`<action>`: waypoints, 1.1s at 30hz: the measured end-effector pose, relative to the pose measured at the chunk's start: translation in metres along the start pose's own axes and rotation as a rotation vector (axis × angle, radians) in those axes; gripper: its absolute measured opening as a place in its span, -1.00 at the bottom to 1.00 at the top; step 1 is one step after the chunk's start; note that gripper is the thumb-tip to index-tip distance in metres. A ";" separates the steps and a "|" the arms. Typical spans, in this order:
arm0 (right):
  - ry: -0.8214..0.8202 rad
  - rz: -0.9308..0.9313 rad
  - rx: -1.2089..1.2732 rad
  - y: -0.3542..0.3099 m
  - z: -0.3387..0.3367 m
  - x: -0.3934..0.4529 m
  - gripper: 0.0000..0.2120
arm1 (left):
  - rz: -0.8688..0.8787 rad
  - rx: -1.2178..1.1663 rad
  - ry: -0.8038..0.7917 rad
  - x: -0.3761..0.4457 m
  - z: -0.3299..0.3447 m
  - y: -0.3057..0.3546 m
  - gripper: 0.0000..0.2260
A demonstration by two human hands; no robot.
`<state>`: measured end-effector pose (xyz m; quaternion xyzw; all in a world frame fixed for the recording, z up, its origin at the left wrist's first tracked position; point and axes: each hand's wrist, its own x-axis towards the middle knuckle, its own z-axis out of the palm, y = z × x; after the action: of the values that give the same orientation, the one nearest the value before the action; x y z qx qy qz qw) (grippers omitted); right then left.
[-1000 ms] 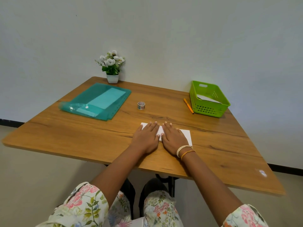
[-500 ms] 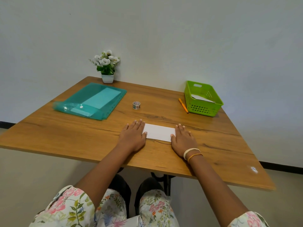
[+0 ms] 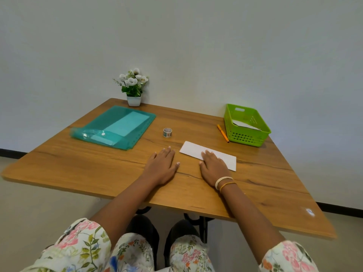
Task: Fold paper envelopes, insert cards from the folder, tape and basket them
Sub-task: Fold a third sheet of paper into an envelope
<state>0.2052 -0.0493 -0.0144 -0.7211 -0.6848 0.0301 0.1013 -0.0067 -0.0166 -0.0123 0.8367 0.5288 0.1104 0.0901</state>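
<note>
Centre of the frame: the folded white paper (image 3: 208,155) lay flat on the wooden table (image 3: 98,163), its long side running from upper left to lower right.
Right hand (image 3: 214,168): it rested palm down with fingers straight and close together, fingertips on the near edge of the paper, the heel of the hand on bare table; two bangles (image 3: 225,183) sat on the wrist.
Left hand (image 3: 162,166): it lay flat on the table just left of the paper, fingers straight, thumb out to the right, holding nothing and not touching the sheet.
Upper left of the table: a teal plastic folder (image 3: 115,126) lay with pale cards showing through its cover.
Between folder and paper: a small roll of tape (image 3: 167,132) stood on its side, apart from both.
Upper right of the table: a green basket (image 3: 247,137) held some white paper, and an orange pen (image 3: 223,133) lay just beside its left wall.
Far edge against the wall: a small white pot of white flowers (image 3: 134,87).
Bottom of the frame: floral sleeves and floral trousers of the person.
</note>
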 end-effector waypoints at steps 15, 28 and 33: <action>0.145 -0.295 0.132 -0.091 0.019 0.027 -0.53 | -0.360 0.127 0.357 -0.005 -0.027 -0.080 -0.43; 0.325 -0.346 0.318 -0.155 0.034 0.069 -0.71 | -0.211 0.058 0.339 -0.013 -0.024 -0.112 -0.55; 0.167 -0.350 0.309 -0.166 0.037 0.081 -0.57 | -0.072 -0.090 0.371 -0.020 -0.024 -0.111 -0.63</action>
<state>0.0409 0.0420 -0.0115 -0.5673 -0.7757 0.0568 0.2705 -0.1178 0.0132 -0.0211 0.7778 0.5603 0.2830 0.0321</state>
